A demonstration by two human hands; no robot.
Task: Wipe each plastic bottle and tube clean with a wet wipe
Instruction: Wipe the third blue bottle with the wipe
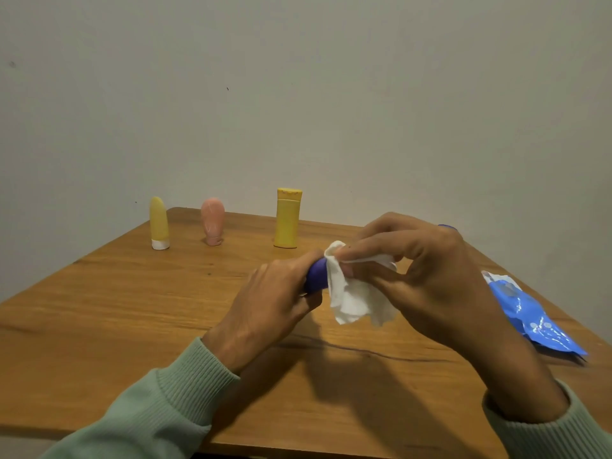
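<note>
My left hand (271,303) grips one end of a purple plastic bottle (316,276), held sideways above the wooden table (132,309). My right hand (417,273) holds a crumpled white wet wipe (354,293) wrapped round the bottle's other part, which hides most of it. A bit of purple (447,226) shows behind my right hand. At the table's far edge stand a yellow tube (159,223) on a white cap, a pink tube (212,220) and a yellow bottle (287,218).
A blue wet-wipe pack (533,316) lies at the table's right edge, its flap lifted. A plain wall rises right behind the table. Green sleeves cover both forearms.
</note>
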